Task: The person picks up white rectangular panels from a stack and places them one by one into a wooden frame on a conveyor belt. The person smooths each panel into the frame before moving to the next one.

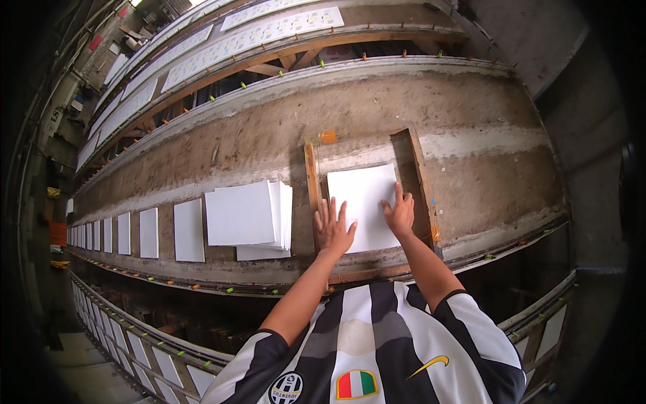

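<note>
The light is moderate and soft, and the middle of the view is quite sharp. A small, very bright patch (pixel 135 3) shows at the upper left edge. The white sheet (pixel 363 192) under the hands (pixel 333 232) is so bright that almost no detail can be seen. Dark shadow lies inside the wooden frame (pixel 422 175) and below the desk (pixel 484 182), whose long edges bend strongly. The far left looks unsharp; the corners are black.
</note>
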The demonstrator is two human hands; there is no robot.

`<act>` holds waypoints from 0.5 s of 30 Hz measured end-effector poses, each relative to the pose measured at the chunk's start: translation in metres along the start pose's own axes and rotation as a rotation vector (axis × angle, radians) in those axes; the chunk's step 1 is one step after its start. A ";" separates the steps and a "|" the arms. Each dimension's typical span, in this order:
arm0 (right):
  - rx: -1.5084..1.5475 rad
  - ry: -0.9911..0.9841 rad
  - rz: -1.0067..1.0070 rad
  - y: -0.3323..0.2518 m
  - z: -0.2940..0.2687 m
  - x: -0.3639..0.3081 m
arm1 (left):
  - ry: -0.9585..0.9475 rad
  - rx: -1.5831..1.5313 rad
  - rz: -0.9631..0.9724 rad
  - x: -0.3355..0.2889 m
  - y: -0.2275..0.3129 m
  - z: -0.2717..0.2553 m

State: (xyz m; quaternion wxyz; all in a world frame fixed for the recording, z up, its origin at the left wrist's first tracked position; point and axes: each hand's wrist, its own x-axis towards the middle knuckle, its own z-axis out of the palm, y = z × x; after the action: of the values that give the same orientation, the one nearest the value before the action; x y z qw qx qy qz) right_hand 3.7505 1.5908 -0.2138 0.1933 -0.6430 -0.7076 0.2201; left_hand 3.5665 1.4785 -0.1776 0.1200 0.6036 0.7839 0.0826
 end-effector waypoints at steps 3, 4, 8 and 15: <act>-0.005 0.011 -0.021 -0.003 0.001 0.004 | -0.019 -0.010 0.059 0.024 0.014 0.031; -0.014 0.009 -0.012 -0.002 0.000 0.000 | -0.108 -0.035 0.017 0.029 0.020 0.039; -0.085 0.055 -0.015 -0.001 -0.001 -0.001 | -0.064 0.089 -0.031 0.036 0.030 0.054; -0.179 -0.134 -0.314 0.001 0.007 -0.007 | -0.028 0.074 -0.021 0.034 0.030 0.055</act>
State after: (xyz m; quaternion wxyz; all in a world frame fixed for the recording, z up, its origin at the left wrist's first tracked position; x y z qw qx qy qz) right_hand 3.7484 1.5837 -0.2199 0.1197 -0.5232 -0.8273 0.1660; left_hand 3.6024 1.5180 -0.2250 0.1096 0.6003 0.7910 0.0439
